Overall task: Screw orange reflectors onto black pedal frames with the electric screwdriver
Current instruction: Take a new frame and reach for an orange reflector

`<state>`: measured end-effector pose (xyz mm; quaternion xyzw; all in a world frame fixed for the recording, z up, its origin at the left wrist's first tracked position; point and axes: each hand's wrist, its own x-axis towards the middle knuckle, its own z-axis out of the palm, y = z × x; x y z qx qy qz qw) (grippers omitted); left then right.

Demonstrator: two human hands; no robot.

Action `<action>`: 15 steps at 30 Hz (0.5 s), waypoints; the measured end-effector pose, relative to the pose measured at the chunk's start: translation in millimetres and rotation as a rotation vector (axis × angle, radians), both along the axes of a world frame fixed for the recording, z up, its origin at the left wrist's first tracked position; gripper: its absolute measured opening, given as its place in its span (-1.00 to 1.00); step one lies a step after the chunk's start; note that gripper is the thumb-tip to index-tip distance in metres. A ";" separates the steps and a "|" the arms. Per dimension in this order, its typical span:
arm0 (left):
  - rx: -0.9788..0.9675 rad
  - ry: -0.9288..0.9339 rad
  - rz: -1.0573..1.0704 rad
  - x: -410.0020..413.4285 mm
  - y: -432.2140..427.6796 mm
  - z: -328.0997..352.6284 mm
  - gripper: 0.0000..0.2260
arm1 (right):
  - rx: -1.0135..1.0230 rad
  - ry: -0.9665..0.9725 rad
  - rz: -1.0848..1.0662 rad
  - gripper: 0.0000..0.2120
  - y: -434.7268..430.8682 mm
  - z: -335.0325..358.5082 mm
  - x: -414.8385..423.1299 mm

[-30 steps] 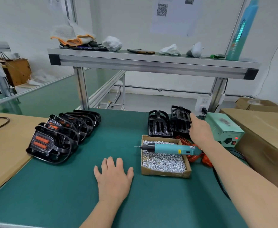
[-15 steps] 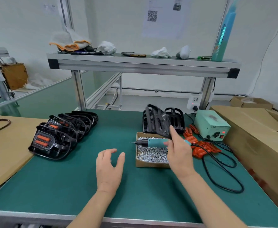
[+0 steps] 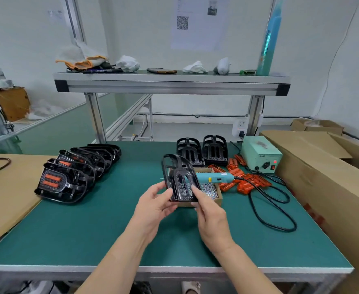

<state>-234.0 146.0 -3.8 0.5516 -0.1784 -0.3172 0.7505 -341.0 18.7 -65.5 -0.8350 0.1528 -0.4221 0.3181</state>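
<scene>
Fingers (image 3: pixel 162 195) of my left hand (image 3: pixel 153 206) and right hand (image 3: pixel 212 219) grasp the bare black plastic pedal frame (image 3: pixel 181 181) between them. I'd settle it slots-up in the left, then fetch an orange plastic reflector (image 3: pixel 244 184) from their right; the teal electric screwdriver (image 3: pixel 215 177) lies just beyond.

The pedal frame (image 3: pixel 180 183) is covering the front of the electric screwdriver (image 3: pixel 215 178) and much of the screw box (image 3: pixel 216 201). The carton (image 3: pixel 333 187) is running off the right edge, and print on the far wall sheet (image 3: pixel 197 35) is showing illegibly small.
</scene>
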 end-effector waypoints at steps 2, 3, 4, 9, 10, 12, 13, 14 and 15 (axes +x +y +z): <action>-0.004 -0.015 -0.002 -1.0 3.3 -1.5 -0.77 | 0.022 0.045 0.060 -0.48 2.0 -2.4 -6.5; -0.007 -0.035 -0.002 -1.1 4.8 -2.1 -0.74 | 0.029 0.064 0.089 -0.45 2.5 -2.3 -8.5; -0.001 -0.081 -0.009 -1.7 7.0 -2.1 -0.72 | 0.037 0.071 0.099 -0.44 1.9 -2.1 -9.5; 0.211 -0.589 -0.110 -2.3 24.5 -0.3 -0.58 | 0.359 -0.091 -0.219 -0.66 -12.1 -0.4 -8.0; 0.261 -0.679 -0.120 -2.4 28.6 -1.4 -0.55 | 0.438 -0.132 -0.264 -0.71 -15.4 0.3 -8.2; 0.362 -0.895 -0.152 -3.3 34.8 -7.1 -0.53 | 0.606 -0.242 -0.281 -0.78 -18.7 4.4 -9.3; 0.403 -0.992 -0.171 -4.6 37.1 -10.8 -0.53 | 0.695 -0.296 -0.270 -0.81 -19.3 6.7 -9.9; 0.432 -1.062 -0.187 -6.2 39.1 -14.7 -0.54 | 0.764 -0.332 -0.255 -0.81 -21.0 7.7 -11.1; 0.455 -1.113 -0.198 -7.3 40.6 -18.6 -0.55 | 0.804 -0.338 -0.238 -0.78 -22.8 8.1 -12.2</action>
